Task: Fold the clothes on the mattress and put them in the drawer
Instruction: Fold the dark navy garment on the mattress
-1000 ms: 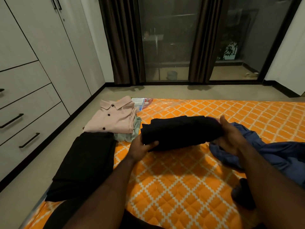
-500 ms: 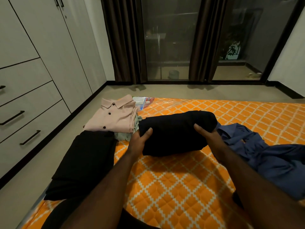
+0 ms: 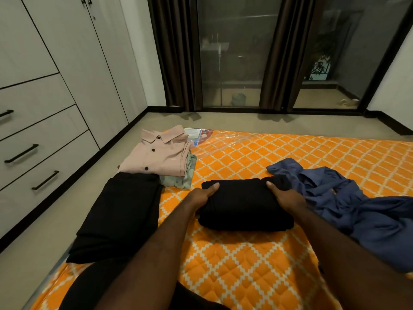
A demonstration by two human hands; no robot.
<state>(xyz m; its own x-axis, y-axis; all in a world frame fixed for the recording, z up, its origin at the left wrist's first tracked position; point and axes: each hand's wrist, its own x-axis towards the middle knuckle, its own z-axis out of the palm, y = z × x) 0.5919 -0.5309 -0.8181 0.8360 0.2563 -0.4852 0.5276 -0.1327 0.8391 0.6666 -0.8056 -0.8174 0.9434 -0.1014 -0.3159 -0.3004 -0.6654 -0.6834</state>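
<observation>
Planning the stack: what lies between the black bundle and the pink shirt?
Head view: a green garment poking from under the pink shirt, then bare mattress up to the black bundle.

Two bare forearms [image 3: 156,253], dark garment [image 3: 93,285] over the lap (kind unclear)

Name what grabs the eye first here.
The bright orange diamond-quilted mattress fills the foreground. At its centre, the left hand and right hand grip the ends of a folded black garment. A crumpled blue shirt lies unfolded to its right; a folded pink buttoned shirt sits at the mattress's far left corner.
</observation>
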